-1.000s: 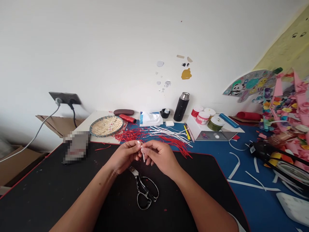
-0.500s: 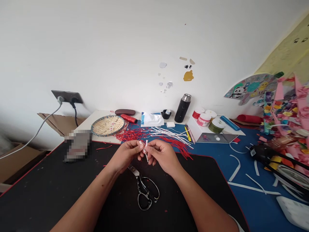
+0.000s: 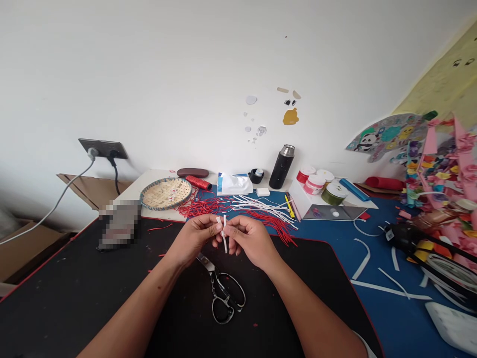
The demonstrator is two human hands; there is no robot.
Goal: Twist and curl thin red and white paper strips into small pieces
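Between the fingertips of both hands is a short white cord (image 3: 225,242), its two ends sticking up and one part hanging down. My left hand (image 3: 203,232) pinches it between thumb and forefinger. From the other side my right hand (image 3: 244,233) pinches it too, the thumbs almost meeting. How the cord is looped or crossed is hidden by the fingers. Below the hands, black-handled scissors (image 3: 222,293) lie on the black mat (image 3: 112,293), blades pointing up under my left hand.
Behind the hands lie red cords (image 3: 278,226) and white cords (image 3: 261,205). A woven basket (image 3: 166,194), a red thread spool (image 3: 198,183), a tissue pack (image 3: 234,184) and a black flask (image 3: 282,166) line the wall. White strips (image 3: 389,290) and ribbon spools (image 3: 334,192) are at right.
The white cord has turned slightly in the fingers, its lower end now hanging straighter. Both hands keep their pinch in nearly the same place.
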